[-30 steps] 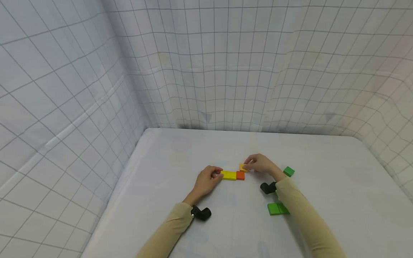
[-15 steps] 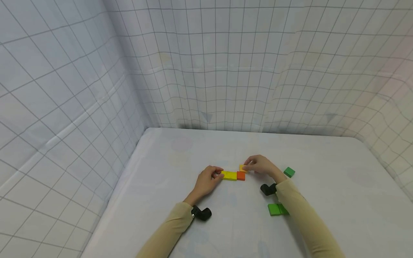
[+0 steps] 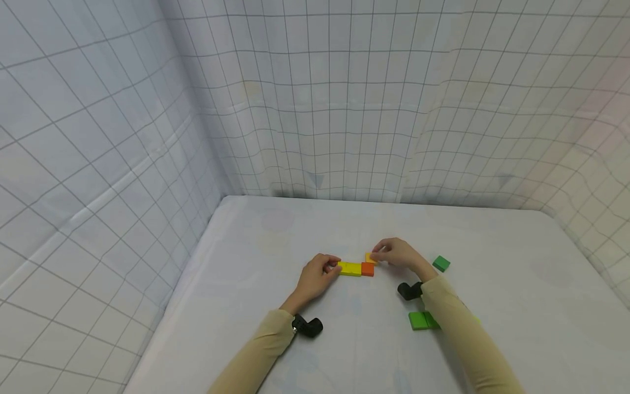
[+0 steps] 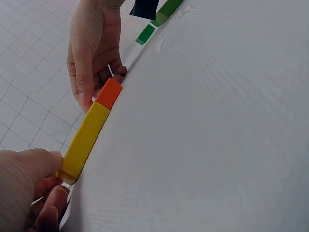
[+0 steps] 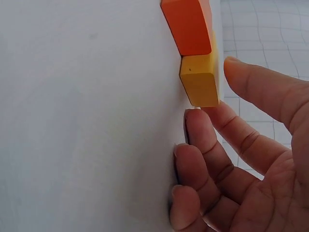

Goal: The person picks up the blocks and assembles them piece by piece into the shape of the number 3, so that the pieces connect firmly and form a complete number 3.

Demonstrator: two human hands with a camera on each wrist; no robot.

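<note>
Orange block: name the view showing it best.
Left wrist: the orange block appears large and uncropped. The head view shows it uncropped but tiny; the right wrist view shows it larger, cut off at the top.

2 hands (image 3: 313, 278) (image 3: 397, 254), 2 wrist cams (image 3: 309, 327) (image 3: 409, 290). 1 ylw bar (image 3: 350, 269), 1 orange blk (image 3: 367, 269), 1 amber blk (image 5: 200, 81), 1 dk-grn blk (image 3: 441, 264), 2+ lt-grn blks (image 3: 418, 321) (part hidden).

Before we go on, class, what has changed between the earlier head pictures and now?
Very little: a lime-green sliver now shows more clearly beyond the tan right sleeve. No block was plainly moved, gripped or released. As before, the left hand is at the long yellow bar, the right hand at the small amber block; the orange-red square block and dark green square block stayed put.
</note>
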